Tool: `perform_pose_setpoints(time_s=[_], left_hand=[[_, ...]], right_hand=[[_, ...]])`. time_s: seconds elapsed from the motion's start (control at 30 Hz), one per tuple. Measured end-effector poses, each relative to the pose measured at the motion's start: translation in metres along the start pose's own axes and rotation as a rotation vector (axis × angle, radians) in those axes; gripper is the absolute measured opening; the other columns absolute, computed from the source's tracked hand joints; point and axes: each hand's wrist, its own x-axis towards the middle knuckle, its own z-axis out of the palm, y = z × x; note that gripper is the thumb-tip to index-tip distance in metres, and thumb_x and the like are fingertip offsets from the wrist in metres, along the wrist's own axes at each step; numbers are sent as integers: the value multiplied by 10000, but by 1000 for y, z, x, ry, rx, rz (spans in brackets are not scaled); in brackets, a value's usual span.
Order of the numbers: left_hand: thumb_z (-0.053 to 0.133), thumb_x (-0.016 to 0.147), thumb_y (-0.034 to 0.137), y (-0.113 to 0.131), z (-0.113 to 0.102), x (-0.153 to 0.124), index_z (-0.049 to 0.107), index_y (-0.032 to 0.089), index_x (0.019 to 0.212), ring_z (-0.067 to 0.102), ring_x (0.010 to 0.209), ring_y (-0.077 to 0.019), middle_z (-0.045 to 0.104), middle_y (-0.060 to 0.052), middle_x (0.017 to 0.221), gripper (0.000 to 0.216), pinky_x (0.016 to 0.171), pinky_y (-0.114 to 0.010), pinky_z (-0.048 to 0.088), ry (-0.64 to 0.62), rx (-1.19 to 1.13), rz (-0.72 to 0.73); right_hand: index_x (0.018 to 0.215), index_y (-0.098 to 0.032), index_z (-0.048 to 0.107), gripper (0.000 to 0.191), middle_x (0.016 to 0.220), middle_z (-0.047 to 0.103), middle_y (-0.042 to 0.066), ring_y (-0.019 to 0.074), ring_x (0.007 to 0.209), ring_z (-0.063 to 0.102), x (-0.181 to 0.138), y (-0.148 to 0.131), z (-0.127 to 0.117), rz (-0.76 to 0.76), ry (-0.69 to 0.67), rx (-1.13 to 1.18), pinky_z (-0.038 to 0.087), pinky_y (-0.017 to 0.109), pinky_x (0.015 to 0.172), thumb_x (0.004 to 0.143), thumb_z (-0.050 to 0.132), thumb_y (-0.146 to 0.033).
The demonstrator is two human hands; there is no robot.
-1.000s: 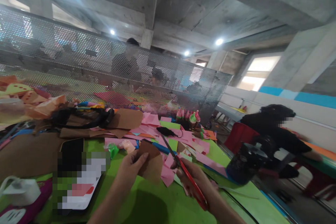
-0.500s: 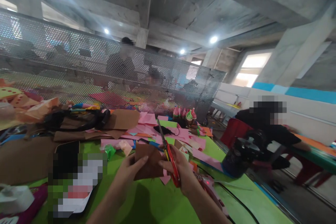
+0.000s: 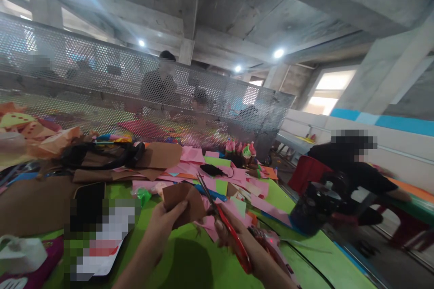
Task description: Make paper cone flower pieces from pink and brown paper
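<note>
My left hand [image 3: 168, 220] is closed on a small brown paper piece [image 3: 185, 201], thumb on its near face, above the green tabletop [image 3: 190, 262]. Its right edge looks curved. In my right hand [image 3: 233, 230] is a pair of red-handled scissors [image 3: 233, 237], blades pointing up and away to the left. The blades lie just right of the paper, slightly parted, and I cannot tell whether they touch it. Behind both hands lie pink paper scraps [image 3: 191, 154] and a small black item with a cord loop [image 3: 212, 170].
Brown sheets [image 3: 37, 205] and a black phone [image 3: 88, 194] lie to the left. A pink glue gun [image 3: 271, 244] with a black cable is beside my right forearm. A perforated metal screen [image 3: 111, 99] stands behind the table. A person [image 3: 356, 171] sits at the right.
My right hand has drawn the scissors down and right, turning them so the handles show more. The brown paper has tilted and shifted left in my left hand; its right side now looks rounded.
</note>
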Motion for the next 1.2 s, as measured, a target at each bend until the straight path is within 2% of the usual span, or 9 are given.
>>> perform_pose_setpoints(time_s=[0.1, 0.2, 0.3, 0.57, 0.67, 0.77, 0.83, 1.0, 1.2], left_hand=[[902, 522, 359, -1, 0, -3, 741, 125, 871, 742, 822, -285, 780, -116, 875, 450, 671, -309, 596, -32, -29, -19], [899, 530, 353, -1, 0, -4, 738, 123, 879, 738, 853, -285, 779, -117, 896, 448, 722, -311, 592, -52, -41, -30], [893, 532, 357, -1, -1, -3, 737, 124, 877, 739, 835, -275, 779, -110, 882, 444, 700, -295, 589, -66, -40, -35], [909, 471, 374, -4, -2, 2, 743, 127, 815, 732, 692, -251, 780, -98, 829, 454, 519, -259, 555, -38, -2, -46], [908, 473, 381, -2, -2, 2, 747, 126, 818, 730, 691, -246, 781, -106, 854, 458, 524, -259, 554, -43, 3, -48], [908, 478, 373, -2, -2, 1, 749, 120, 817, 735, 746, -264, 779, -112, 834, 453, 556, -265, 564, -47, 4, -48], [902, 492, 378, -2, -2, 1, 746, 123, 826, 737, 788, -281, 779, -115, 850, 447, 565, -274, 569, -48, 1, -51], [894, 497, 380, -3, -1, 1, 739, 127, 821, 737, 809, -289, 777, -115, 856, 439, 588, -282, 575, -49, -4, -46], [881, 510, 368, 2, 3, -5, 740, 133, 808, 731, 716, -257, 772, -101, 787, 405, 581, -282, 562, -34, 14, -21]], right_hand=[[1132, -234, 598, 580, 681, 488, -35, 95, 538, 461, -2, 1, 2, 7, -48, -28, 393, 188, 469, 811, 544, -714], [1040, -218, 626, 554, 645, 467, -33, 94, 523, 433, -2, 1, 4, -31, -44, -53, 357, 179, 437, 803, 557, -713], [995, -209, 648, 572, 641, 475, -21, 104, 528, 425, -2, -3, 7, -54, -31, -44, 358, 191, 435, 766, 586, -730], [1028, -211, 667, 589, 696, 540, 2, 130, 602, 472, -3, -10, 11, -93, -8, -45, 437, 216, 529, 759, 595, -730], [1027, -208, 668, 569, 712, 560, 13, 160, 670, 522, -2, -9, 11, -112, -14, -54, 474, 237, 598, 774, 592, -712], [1030, -201, 660, 539, 837, 625, 45, 190, 774, 566, 0, -6, 11, -134, -22, -59, 496, 273, 707, 800, 586, -683], [1033, -196, 651, 542, 890, 645, 58, 197, 792, 574, 1, -4, 11, -142, -30, -58, 495, 285, 726, 799, 587, -680], [1005, -188, 642, 508, 872, 626, 53, 187, 768, 552, 5, 5, 8, -147, -30, -58, 472, 269, 667, 818, 580, -656], [902, -164, 652, 615, 630, 516, -10, 112, 530, 443, 19, 32, 5, -156, 9, -95, 394, 212, 489, 722, 595, -750]])
